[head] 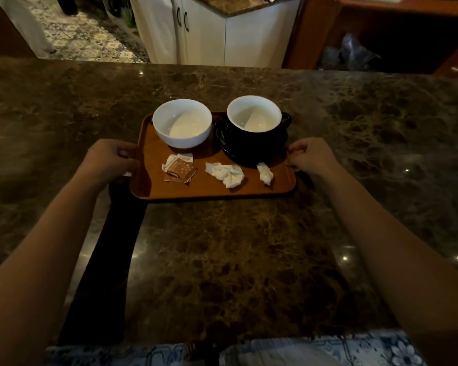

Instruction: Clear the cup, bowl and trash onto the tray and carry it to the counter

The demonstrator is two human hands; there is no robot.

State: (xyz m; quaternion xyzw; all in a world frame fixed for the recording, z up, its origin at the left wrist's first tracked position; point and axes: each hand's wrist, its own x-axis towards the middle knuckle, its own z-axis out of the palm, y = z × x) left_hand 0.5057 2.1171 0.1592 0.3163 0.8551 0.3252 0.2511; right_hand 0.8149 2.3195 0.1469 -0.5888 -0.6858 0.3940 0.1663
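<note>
A brown tray (209, 190) rests on the dark marble counter (222, 260). On its far half stand a white bowl (182, 122) at the left and a black cup (255, 122) with a white inside on a black saucer (249, 155) at the right. Along the near half lie a torn brown wrapper (179, 169), a crumpled white napkin (226, 174) and a smaller paper scrap (265, 173). My left hand (111, 158) is closed on the tray's left edge. At the right edge, my right hand (311, 155) grips the tray.
Beyond the counter's far edge stand white cabinets (204, 35) under another stone top, with patterned floor tiles (90, 35) to the left. A dark wooden shelf unit (381, 35) holding plastic bags is at the back right. A dark strip (109, 260) crosses the counter under my left arm.
</note>
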